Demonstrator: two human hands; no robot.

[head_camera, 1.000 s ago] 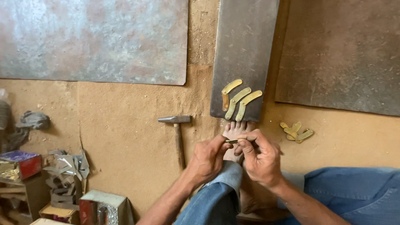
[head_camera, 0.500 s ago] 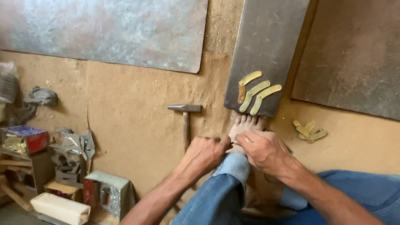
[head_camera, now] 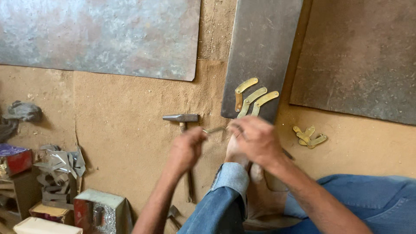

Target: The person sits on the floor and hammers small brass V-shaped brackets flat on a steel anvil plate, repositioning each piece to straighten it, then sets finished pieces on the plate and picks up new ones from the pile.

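Left hand (head_camera: 187,149) and right hand (head_camera: 256,139) both pinch a thin metal strip (head_camera: 215,129) above the bare foot (head_camera: 236,149) — hammer (head_camera: 182,119) just left, dark plate's (head_camera: 260,56) lower edge just beyond — bare floor (head_camera: 121,125) leftward.

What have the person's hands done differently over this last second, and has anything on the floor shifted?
The left hand has drawn away to the left, and a thin metal piece now shows, spanning the gap to the right hand; before, both hands were bunched together over the foot. The hammer, the brass strips on the dark plate and the small brass pile lie as they were.
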